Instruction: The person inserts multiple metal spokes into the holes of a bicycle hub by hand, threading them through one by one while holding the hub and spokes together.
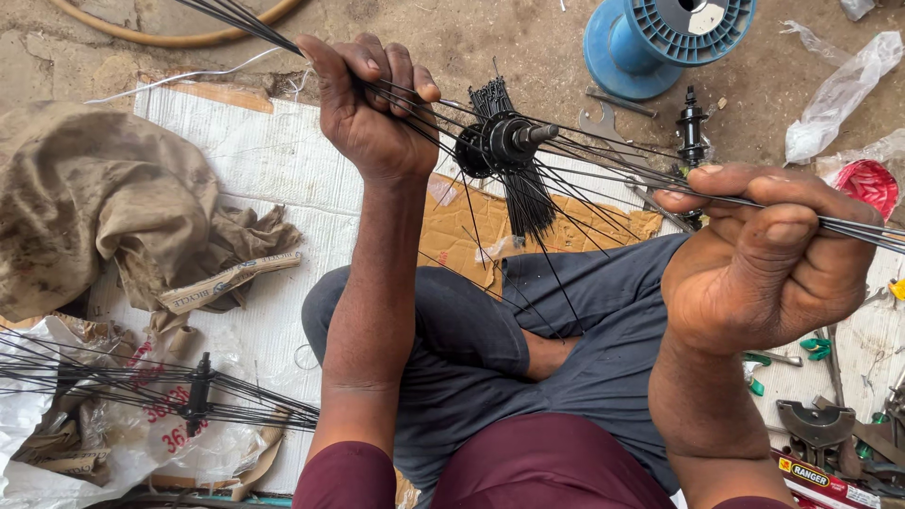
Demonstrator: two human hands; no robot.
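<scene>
My left hand [370, 104] is closed around a bundle of thin black spokes [603, 165] at the upper middle. My right hand [765, 254] grips the other ends of the same spokes at the right. Between the hands hangs a black wheel hub [501, 141], with spokes fanning out from its flanges and several loose ones hanging down over my lap. I sit cross-legged in grey trousers [584, 358].
A second hub with spokes [198, 391] lies on plastic at lower left. A dirty cloth [94, 198] is at left, a blue spool [650, 38] at top right, another hub [691, 123] upright beside it. Tools [830, 424] and plastic bags [839, 85] crowd the right side.
</scene>
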